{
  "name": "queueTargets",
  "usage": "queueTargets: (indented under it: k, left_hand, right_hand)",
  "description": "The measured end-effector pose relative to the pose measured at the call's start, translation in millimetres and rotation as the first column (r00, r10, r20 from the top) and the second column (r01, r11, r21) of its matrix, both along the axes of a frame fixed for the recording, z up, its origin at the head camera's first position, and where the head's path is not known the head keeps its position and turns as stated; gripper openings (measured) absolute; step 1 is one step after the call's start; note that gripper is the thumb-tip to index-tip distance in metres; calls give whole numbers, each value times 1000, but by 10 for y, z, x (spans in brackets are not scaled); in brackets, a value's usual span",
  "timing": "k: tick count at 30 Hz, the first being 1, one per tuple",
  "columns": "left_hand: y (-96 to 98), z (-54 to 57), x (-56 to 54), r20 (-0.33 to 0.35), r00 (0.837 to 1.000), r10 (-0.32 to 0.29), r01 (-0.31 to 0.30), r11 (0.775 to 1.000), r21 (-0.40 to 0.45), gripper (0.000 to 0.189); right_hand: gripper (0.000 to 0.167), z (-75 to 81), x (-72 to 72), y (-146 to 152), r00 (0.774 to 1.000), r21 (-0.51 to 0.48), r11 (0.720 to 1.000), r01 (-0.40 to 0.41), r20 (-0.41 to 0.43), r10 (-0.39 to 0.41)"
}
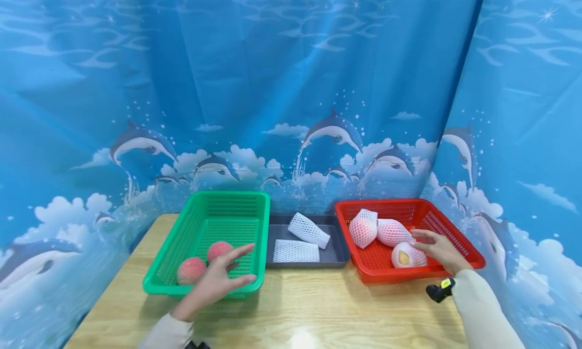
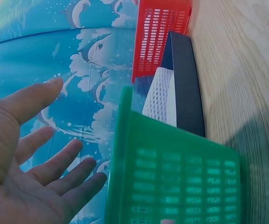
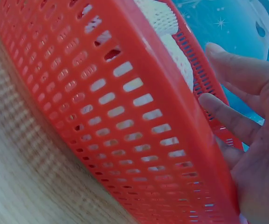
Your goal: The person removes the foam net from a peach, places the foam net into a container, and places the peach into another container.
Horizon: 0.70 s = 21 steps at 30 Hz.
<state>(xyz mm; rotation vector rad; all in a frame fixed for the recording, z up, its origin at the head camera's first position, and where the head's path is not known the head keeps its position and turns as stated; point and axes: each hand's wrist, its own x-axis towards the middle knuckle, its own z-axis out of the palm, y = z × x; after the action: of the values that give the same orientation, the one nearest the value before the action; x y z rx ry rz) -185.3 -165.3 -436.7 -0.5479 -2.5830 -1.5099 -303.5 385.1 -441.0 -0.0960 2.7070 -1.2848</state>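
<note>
A blue curtain printed with dolphins, clouds and waves hangs behind a pale wooden table. The left hand has its fingers spread wide, thumb well apart from the forefinger, and holds nothing; it is over the near part of the green basket. The right hand has its thumb and fingers apart with nothing between them, and it reaches over the right side of the red basket. Whether its fingertips touch the fruit just beside them I cannot tell.

Under and beside the left hand, at the near end of the green basket, are two bare peaches: a left peach and a right peach. Both are round and rosy pink with a slightly mottled skin; the hand partly covers the right one.

By the right hand, three wrapped peaches sit close together in the red basket, their pink showing through white foam mesh. The left one stands out with a loose, squared-off end of mesh; the nearest shows a yellowish patch.

Between the baskets, on the table, is a dark grey tray with two white foam nets: a far net lying aslant, and a near net lying flat, left to right. Both sleeves are pale, and a small black device is at the right wrist.
</note>
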Motion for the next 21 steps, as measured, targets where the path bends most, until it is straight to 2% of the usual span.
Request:
queueTargets:
  k: [5, 10, 13, 21]
  left_hand:
    - [65, -10, -7, -34, 999, -42, 43, 999, 29, 71]
    - [134, -22, 4, -67, 994, -86, 90, 994, 57, 71]
    - [179, -37, 9, -57, 994, -97, 100, 992, 71, 71]
    - [297, -89, 5, -18, 992, -121, 123, 985, 121, 70]
  right_hand:
    - [71, 9, -45, 7, 998, 37, 998, -43, 45, 42]
    - [69, -5, -102, -5, 993, 104, 988, -111, 57, 105]
    - [70, -9, -128, -21, 990, 147, 981, -129, 73, 119]
    - [70, -34, -187, -46, 985, 146, 980, -139, 124, 121]
